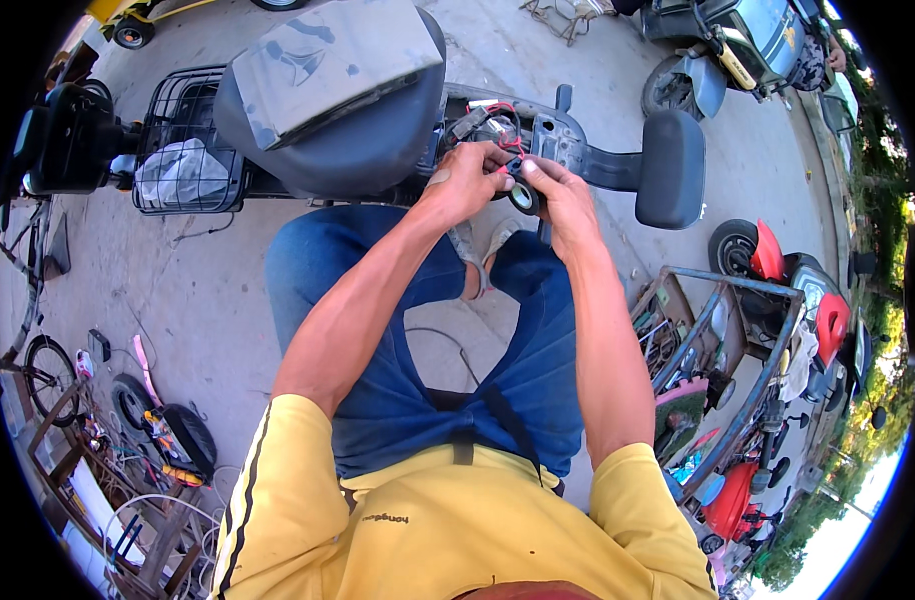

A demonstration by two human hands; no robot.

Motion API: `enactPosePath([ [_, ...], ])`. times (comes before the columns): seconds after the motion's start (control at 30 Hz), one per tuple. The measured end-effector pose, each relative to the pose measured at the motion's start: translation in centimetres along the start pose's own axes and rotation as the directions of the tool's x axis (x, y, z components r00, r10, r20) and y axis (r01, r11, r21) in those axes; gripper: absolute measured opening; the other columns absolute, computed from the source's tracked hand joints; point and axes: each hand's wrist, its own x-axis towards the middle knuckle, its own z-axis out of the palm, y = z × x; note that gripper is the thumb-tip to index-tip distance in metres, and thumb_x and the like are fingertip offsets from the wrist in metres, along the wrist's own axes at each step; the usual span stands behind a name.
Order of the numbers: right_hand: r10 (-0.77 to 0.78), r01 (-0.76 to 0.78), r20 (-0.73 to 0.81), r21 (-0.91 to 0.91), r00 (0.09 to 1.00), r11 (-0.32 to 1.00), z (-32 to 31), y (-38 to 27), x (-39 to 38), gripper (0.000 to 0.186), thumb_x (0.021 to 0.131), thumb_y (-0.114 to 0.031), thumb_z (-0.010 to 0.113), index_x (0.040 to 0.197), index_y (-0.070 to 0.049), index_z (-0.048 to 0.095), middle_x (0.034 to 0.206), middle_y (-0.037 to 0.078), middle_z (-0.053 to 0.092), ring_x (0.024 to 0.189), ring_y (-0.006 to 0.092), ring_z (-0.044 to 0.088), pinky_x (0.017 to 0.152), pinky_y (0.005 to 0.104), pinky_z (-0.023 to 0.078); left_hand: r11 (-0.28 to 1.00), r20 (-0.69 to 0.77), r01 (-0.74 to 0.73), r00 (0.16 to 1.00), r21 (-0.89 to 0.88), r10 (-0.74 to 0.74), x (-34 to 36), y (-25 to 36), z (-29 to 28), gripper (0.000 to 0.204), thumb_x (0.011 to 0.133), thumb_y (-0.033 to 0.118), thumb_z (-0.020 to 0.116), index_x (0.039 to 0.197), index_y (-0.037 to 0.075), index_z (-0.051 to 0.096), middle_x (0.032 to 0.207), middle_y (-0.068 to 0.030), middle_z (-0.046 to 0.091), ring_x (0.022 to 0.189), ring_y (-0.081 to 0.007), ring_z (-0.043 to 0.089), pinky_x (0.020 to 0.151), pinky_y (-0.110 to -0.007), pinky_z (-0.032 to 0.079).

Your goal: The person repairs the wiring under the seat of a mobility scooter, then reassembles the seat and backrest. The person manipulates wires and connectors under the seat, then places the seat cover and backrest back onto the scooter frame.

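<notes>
My left hand [466, 180] is closed in a pinch on a thin red wire [518, 147], beside the open middle of an electric scooter. Close against it, my right hand [569, 203] has its thumb and fingers closed on a roll of black tape [524, 197], at the same spot on the wire. The fingertips of both hands nearly meet and hide the wire's end. Beyond them, a bundle of wires and connectors [489, 125] lies exposed in the scooter's frame [557, 140].
A dusty grey panel [327, 65] rests on the scooter's black seat [407, 135]. A wire basket [182, 190] holds a clear plastic bag. To the right are a padded backrest [671, 168] and a metal rack of tools [717, 290]. Loose wheels [185, 440] lie lower left.
</notes>
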Motion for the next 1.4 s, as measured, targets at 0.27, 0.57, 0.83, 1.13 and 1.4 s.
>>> enactPosePath([
  [0.27, -0.152, 0.174, 0.086, -0.411, 0.985, 0.895, -1.1, 1.1, -1.9, 0.039, 0.095, -0.020, 0.078, 0.125, 0.004, 0.072, 0.099, 0.008, 0.077, 0.087, 0.0118, 0.066, 0.075, 0.0289, 0.050, 0.986, 0.113, 0.076, 0.992, -0.148, -0.059, -0.5, 0.3, -0.2, 0.032, 0.089, 0.002, 0.074, 0.120, -0.007, 0.071, 0.102, -0.0111, 0.073, 0.095, -0.0170, 0.067, 0.084, -0.034, 0.054],
  [0.57, -0.238, 0.258, 0.103, -0.480, 0.966, 0.838, -0.9, 2.6, 0.0, 0.038, 0.087, -0.018, 0.081, 0.120, 0.000, 0.075, 0.095, 0.012, 0.079, 0.087, 0.0167, 0.071, 0.080, 0.0341, 0.055, 0.962, 0.246, 0.121, 0.968, -0.246, -0.058, -0.9, 2.0, -1.5, 0.026, 0.091, 0.008, 0.076, 0.112, -0.006, 0.072, 0.097, -0.0079, 0.071, 0.089, -0.0137, 0.063, 0.080, -0.032, 0.050],
  [0.83, -0.105, 0.123, 0.162, -0.105, 0.981, 0.987, -0.2, 1.1, -0.5, 0.037, 0.098, -0.022, 0.072, 0.128, 0.000, 0.071, 0.096, 0.005, 0.069, 0.077, 0.0117, 0.061, 0.068, 0.0281, 0.051, 0.852, -0.147, -0.163, 0.952, 0.497, 0.268, -1.5, 1.7, 0.5, 0.022, 0.098, 0.021, 0.068, 0.109, 0.003, 0.070, 0.103, -0.0167, 0.069, 0.087, -0.0373, 0.070, 0.076, -0.049, 0.054],
  [1.13, 0.023, -0.038, 0.069, 0.222, 0.997, 0.974, 1.4, 0.3, 1.6, 0.024, 0.101, -0.020, 0.068, 0.106, 0.003, 0.073, 0.078, 0.000, 0.063, 0.065, 0.0079, 0.054, 0.057, 0.0245, 0.044, 0.739, -0.108, -0.270, 0.902, 0.617, 0.419, -2.0, 1.6, 0.3, 0.017, 0.100, 0.017, 0.063, 0.109, 0.004, 0.067, 0.105, -0.0138, 0.064, 0.091, -0.0405, 0.070, 0.076, -0.052, 0.057],
  [1.4, -0.014, 0.017, 0.045, -0.048, 0.999, 0.999, 0.4, 0.5, 1.6, 0.019, 0.102, -0.018, 0.064, 0.106, 0.000, 0.069, 0.082, 0.001, 0.060, 0.068, 0.0079, 0.053, 0.058, 0.0249, 0.042, 0.896, 0.031, -0.217, 0.974, 0.387, 0.222, -2.7, 2.1, 0.0, 0.046, 0.088, 0.014, 0.080, 0.126, 0.001, 0.059, 0.119, -0.0198, 0.062, 0.112, -0.0410, 0.065, 0.094, -0.049, 0.052],
])
